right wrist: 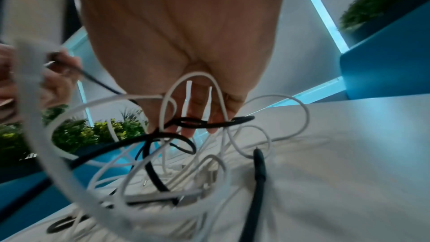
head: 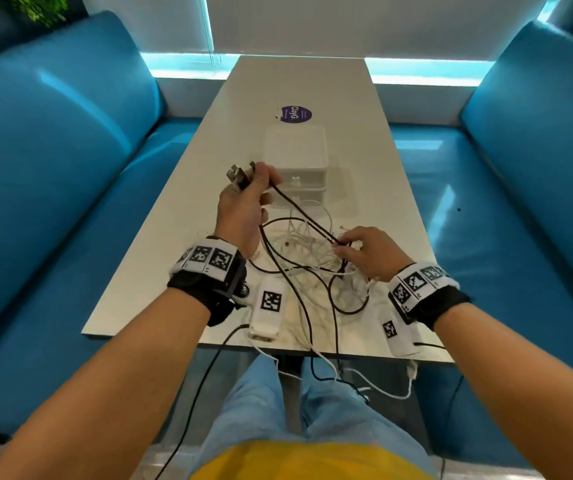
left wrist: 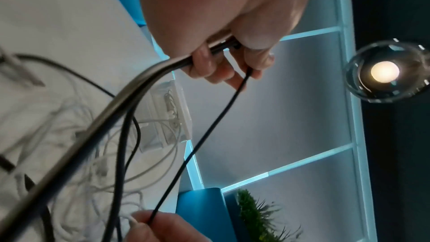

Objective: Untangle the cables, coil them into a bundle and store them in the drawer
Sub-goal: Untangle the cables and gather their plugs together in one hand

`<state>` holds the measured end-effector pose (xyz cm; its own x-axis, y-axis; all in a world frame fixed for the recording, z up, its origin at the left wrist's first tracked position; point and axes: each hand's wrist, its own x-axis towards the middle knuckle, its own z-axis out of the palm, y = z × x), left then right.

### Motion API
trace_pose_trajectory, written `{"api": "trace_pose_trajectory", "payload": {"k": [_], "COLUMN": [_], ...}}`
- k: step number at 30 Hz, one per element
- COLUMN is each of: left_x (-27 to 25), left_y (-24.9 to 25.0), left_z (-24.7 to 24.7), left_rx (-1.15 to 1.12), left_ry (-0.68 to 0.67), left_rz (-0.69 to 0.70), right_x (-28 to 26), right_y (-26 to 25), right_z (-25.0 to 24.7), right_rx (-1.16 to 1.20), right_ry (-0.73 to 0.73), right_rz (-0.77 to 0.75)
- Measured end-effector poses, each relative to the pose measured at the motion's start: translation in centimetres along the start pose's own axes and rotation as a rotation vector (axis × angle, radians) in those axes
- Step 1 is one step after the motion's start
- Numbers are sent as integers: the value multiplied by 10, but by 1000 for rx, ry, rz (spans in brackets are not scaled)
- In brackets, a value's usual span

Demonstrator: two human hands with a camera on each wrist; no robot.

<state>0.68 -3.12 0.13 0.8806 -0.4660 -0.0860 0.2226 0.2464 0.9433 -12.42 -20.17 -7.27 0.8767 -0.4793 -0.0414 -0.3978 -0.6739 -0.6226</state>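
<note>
A tangle of white cables (head: 313, 256) and black cables lies on the pale table (head: 181, 237) in front of me. My left hand (head: 261, 183) is raised and grips black cable ends, with the USB plugs (head: 238, 174) sticking out above the fist. One black cable (head: 307, 218) runs taut from it down to my right hand (head: 345, 245), which pinches it just over the tangle. The left wrist view shows my left hand (left wrist: 232, 56) curled round the thick black strands and a thin black strand (left wrist: 209, 130). A white drawer box (head: 295, 150) stands behind the tangle, its fronts facing me.
Blue sofas flank the table, left (head: 53, 168) and right (head: 527, 174). A purple sticker (head: 296, 114) lies beyond the box. Two white tagged devices (head: 267, 306) (head: 399, 336) sit near the front edge, where several cables hang over onto my lap.
</note>
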Motion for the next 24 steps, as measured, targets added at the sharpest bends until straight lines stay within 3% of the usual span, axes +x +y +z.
{"api": "trace_pose_trajectory", "payload": {"k": [2, 8, 12, 18, 24], "left_x": [-3, -9, -13, -11, -18], "left_y": [4, 9, 12, 3, -18], "left_z": [-2, -6, -10, -9, 23], "left_rx": [46, -152, -293, -133, 115], "left_ry": [-14, -99, -151, -186, -192], "left_rz": [-22, -122, -175, -220, -207], "right_x": [4, 12, 18, 18, 7], "right_y": [0, -12, -8, -27, -62], "right_z": [-4, -12, -18, -33, -59], "right_rx": [13, 19, -165, -284, 30], "right_ry": [4, 43, 35, 153, 194], "right_rz": [2, -69, -38, -117, -208]}}
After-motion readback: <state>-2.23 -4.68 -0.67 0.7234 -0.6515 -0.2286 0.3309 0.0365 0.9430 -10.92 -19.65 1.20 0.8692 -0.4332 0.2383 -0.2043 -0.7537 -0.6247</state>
